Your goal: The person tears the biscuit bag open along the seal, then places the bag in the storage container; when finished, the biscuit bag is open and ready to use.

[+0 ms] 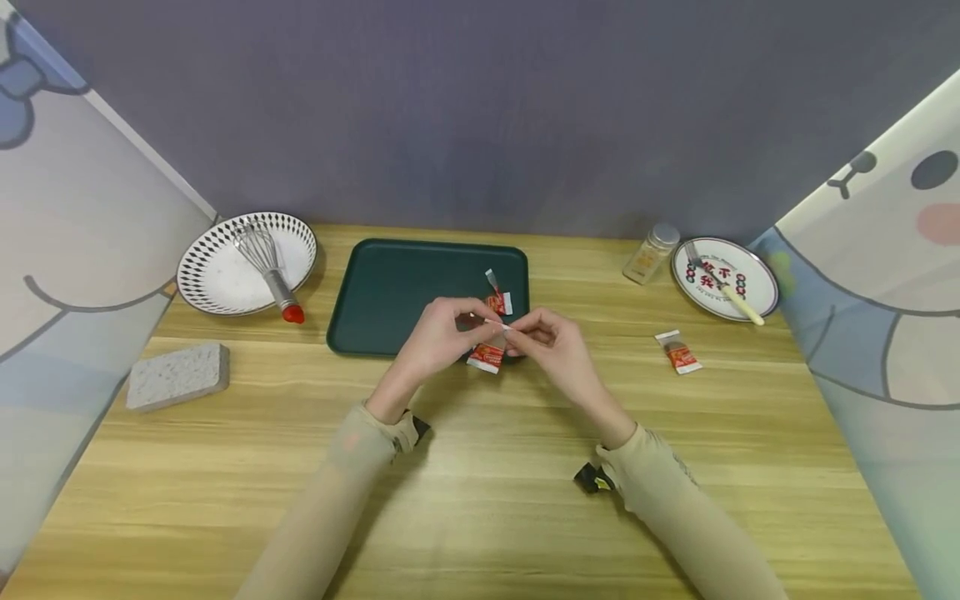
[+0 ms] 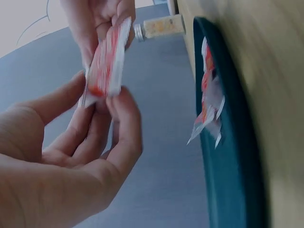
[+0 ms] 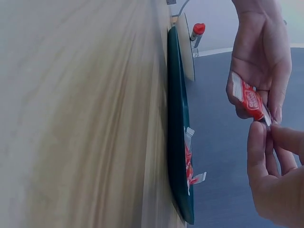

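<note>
Between both hands, above the front right part of the dark green tray [image 1: 405, 292], is a small red and clear snack packet [image 1: 486, 358] with white crimped ends. My left hand [image 1: 441, 337] pinches its upper edge between thumb and finger. From the other side my right hand [image 1: 558, 348] pinches the same edge, fingertips close to those of the left. In the right wrist view the packet [image 3: 251, 102] hangs tilted, its red print facing the camera. Crumpled red and clear wrappers [image 1: 498, 302] lie on the tray's right side.
Another red packet [image 1: 679, 353] lies on the wooden table at right. Behind it are a shaker jar [image 1: 651, 253] and a plate [image 1: 686, 279] with a fork [image 1: 731, 293]. At left, a whisk [image 1: 273, 275] rests in a patterned bowl [image 1: 210, 279], with a grey block [image 1: 178, 377] in front.
</note>
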The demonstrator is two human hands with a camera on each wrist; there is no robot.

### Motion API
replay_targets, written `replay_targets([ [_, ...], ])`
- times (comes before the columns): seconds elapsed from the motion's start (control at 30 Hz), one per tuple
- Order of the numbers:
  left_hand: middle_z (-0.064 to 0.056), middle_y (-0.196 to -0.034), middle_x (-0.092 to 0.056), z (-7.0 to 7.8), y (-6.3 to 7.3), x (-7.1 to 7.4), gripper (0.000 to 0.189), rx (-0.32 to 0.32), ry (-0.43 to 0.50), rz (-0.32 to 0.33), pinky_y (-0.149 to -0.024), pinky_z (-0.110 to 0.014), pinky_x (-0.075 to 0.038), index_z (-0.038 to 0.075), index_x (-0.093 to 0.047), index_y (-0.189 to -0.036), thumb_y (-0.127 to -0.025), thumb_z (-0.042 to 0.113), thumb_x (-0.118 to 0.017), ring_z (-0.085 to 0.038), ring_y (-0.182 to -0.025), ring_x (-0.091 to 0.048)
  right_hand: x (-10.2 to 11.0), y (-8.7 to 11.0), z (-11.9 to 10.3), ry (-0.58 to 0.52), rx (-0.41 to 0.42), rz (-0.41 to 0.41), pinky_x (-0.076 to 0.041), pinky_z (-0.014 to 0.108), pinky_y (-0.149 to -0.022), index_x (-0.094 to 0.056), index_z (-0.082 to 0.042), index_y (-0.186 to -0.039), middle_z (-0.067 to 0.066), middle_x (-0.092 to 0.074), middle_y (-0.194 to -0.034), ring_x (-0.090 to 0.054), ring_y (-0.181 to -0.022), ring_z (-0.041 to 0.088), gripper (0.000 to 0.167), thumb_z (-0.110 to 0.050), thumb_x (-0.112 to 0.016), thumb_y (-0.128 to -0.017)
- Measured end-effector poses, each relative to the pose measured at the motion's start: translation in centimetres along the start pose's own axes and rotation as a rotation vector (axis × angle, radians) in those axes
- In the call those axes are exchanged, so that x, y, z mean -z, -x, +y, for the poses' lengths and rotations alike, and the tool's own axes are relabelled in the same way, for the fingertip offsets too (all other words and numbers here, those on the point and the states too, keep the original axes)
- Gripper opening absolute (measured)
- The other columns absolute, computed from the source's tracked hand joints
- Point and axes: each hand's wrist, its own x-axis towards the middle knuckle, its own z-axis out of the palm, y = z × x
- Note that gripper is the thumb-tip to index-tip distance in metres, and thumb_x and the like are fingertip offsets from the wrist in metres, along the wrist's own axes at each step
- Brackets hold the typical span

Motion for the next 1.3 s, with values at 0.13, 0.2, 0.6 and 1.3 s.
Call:
replay_targets([
  [0.13,-0.004,-0.104,-0.078,-0.2,-0.1,-0.4,0.01,0.003,0.022,0.037,-0.096,-0.04,-0.057,0.007,-0.083,-0.106,-0.103,0.012,-0.075,-0.024,-0.105,-0.072,0.0,-0.1,0.3,-0.03,-0.003,0.015,-0.064,0.039,-0.083,-0.063,0.017,-0.11,0.027,-0.07,-0.103,-0.075,-0.086,0.017,0.009,0.011,-0.064,-0.103],
  [0.2,-0.004,-0.104,-0.079,-0.3,-0.2,-0.5,0.012,0.002,0.03,0.055,-0.093,-0.04,-0.058,0.006,-0.083,-0.107,-0.103,0.012,-0.074,-0.023,-0.102,-0.073,0.0,-0.1,0.4,-0.028,-0.002,0.026,-0.064,0.038,-0.083,-0.063,0.016,-0.11,0.026,-0.07,-0.102,-0.074,-0.085,0.017,0.009,0.011,-0.064,-0.103],
  [0.6,-0.005,-0.103,-0.079,-0.3,0.2,-0.1,0.01,0.055,0.03,0.053,-0.087,-0.04,-0.06,0.007,-0.084,-0.105,-0.102,0.013,-0.077,-0.021,-0.095,-0.075,-0.2,-0.2,0.5,0.026,-0.026,0.004,-0.063,0.046,-0.085,-0.064,0.014,-0.106,0.024,-0.073,-0.101,-0.075,-0.085,0.016,0.007,0.008,-0.066,-0.103],
  [1.3,-0.005,-0.1,-0.077,-0.3,-0.1,-0.2,0.011,0.065,0.014,-0.04,-0.089,-0.039,-0.058,0.006,-0.083,-0.101,-0.104,0.012,-0.074,-0.02,-0.095,-0.073,-0.7,-0.2,1.1,0.085,-0.023,0.054,-0.062,0.045,-0.082,-0.07,0.011,-0.103,0.017,-0.072,-0.098,-0.073,-0.084,0.019,0.006,0.006,-0.072,-0.1],
])
